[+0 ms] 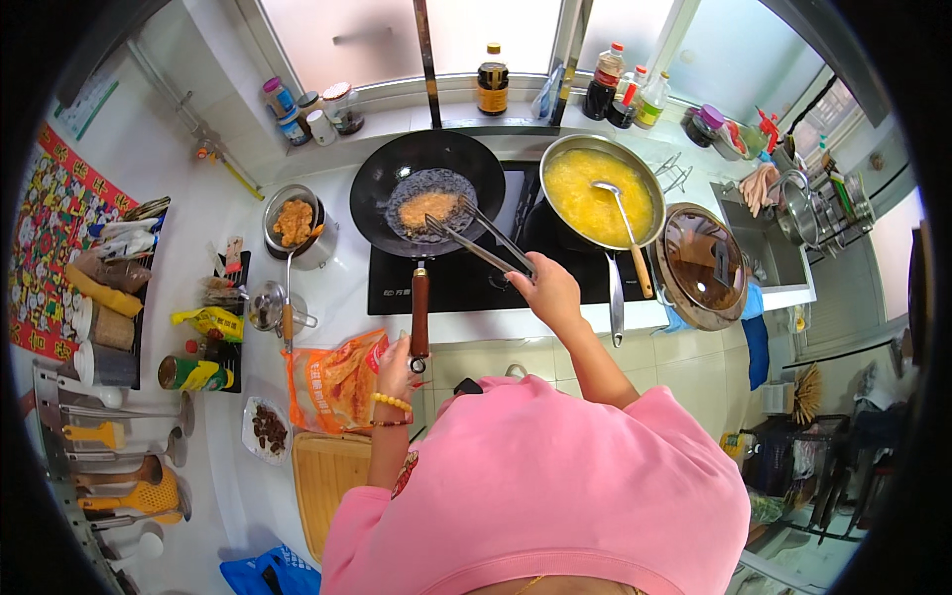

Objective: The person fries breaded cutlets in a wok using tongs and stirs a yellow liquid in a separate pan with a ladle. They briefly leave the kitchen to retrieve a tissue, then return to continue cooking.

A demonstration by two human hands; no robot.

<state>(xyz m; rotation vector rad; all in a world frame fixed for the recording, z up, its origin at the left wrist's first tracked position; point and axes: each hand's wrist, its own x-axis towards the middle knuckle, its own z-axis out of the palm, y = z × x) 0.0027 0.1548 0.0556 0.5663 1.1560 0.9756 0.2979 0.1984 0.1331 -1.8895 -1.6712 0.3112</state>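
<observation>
My right hand (pixel 550 292) grips a pair of metal tongs (pixel 485 253), its arms spread over a black wok (pixel 375 160) on the left of the cooktop. Between the tong tips a browned, breaded piece of food (pixel 429 210) lies in bubbling oil. Close beside the end of the wok's wooden handle (pixel 420 316) is my left hand (pixel 396 368), at the right edge of an orange printed food bag (pixel 327 387). Its fingers are partly hidden, so I cannot tell whether it holds the bag or the handle.
On the right of the black cooktop (pixel 394 286) stands a pan of yellow soup (pixel 587 178) with a ladle (pixel 623 212). A strainer of fried food (pixel 294 223) rests over a metal pot at left. A glass lid (pixel 703 256), sink (pixel 777 260), cutting board (pixel 327 476) and dish (pixel 268 431) surround the workspace.
</observation>
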